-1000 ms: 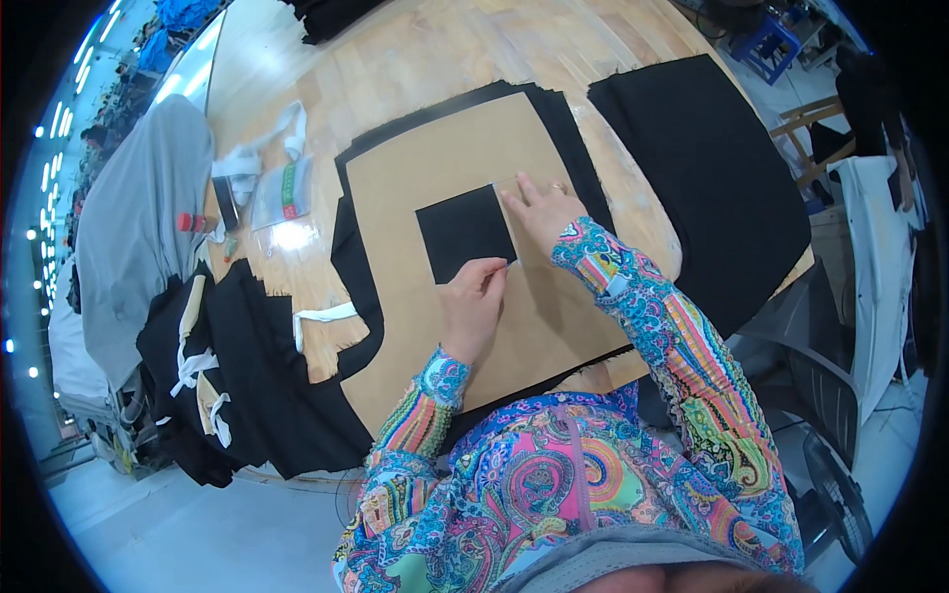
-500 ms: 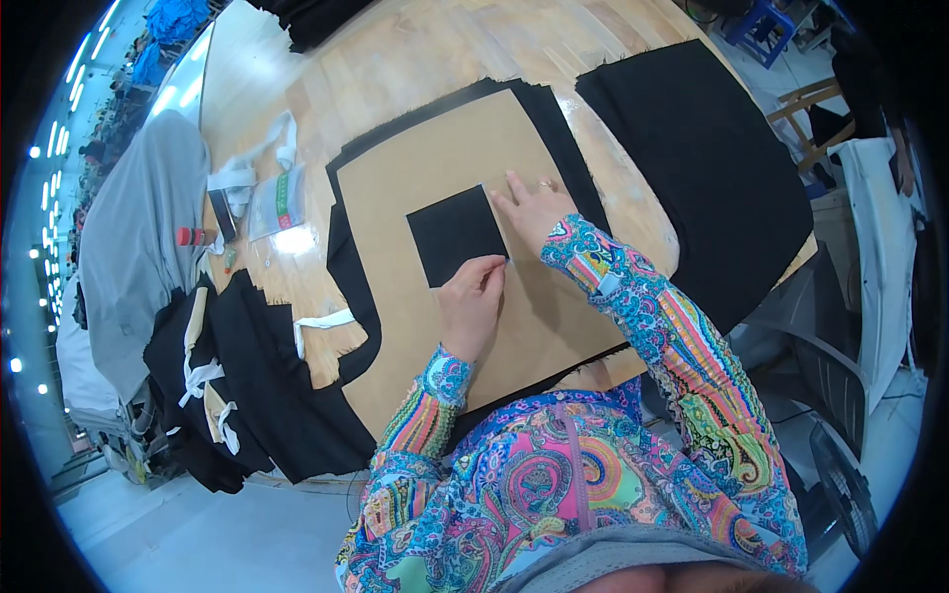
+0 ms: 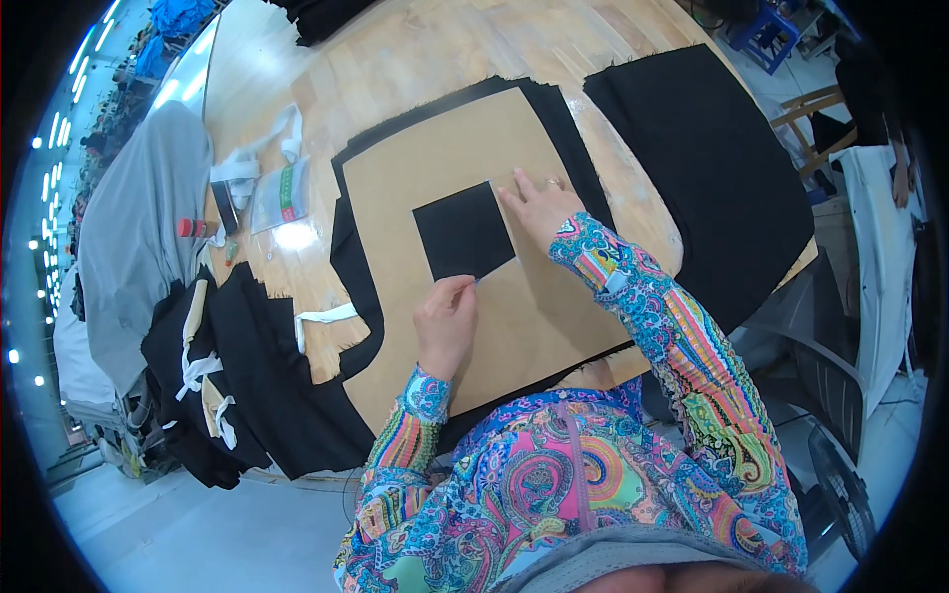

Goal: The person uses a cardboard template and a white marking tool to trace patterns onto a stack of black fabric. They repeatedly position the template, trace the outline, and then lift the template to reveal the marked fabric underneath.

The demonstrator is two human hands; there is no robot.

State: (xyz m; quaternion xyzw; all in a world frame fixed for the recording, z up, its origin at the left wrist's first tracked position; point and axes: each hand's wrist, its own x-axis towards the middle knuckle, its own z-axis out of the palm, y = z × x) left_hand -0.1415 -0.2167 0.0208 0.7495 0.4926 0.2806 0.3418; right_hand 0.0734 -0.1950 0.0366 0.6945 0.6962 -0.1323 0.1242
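A large tan card pattern [image 3: 568,306] lies flat over black fabric [image 3: 565,128], which sticks out past its far and side edges. Through a four-sided window in the card, more of the black cloth shows. At the near edge of that window, my left hand [image 3: 447,324] is closed in a pinch; a tiny pale tip shows at its fingertips, too small to name. My right hand [image 3: 544,210] rests on the card just right of the window, its fingers spread and pressing flat, a ring on one finger.
Another black fabric piece [image 3: 707,178] lies on the wooden table [image 3: 415,59] at right. To the left are a clear plastic bag [image 3: 282,198], white tape [image 3: 235,170], a red-capped item [image 3: 193,228], black scraps [image 3: 267,385] and a grey cloth heap [image 3: 143,237]. A fan [image 3: 840,489] stands at lower right.
My left hand has slid leftward along the window's near edge, from its right corner to about the middle. The right hand stays in place on the card.
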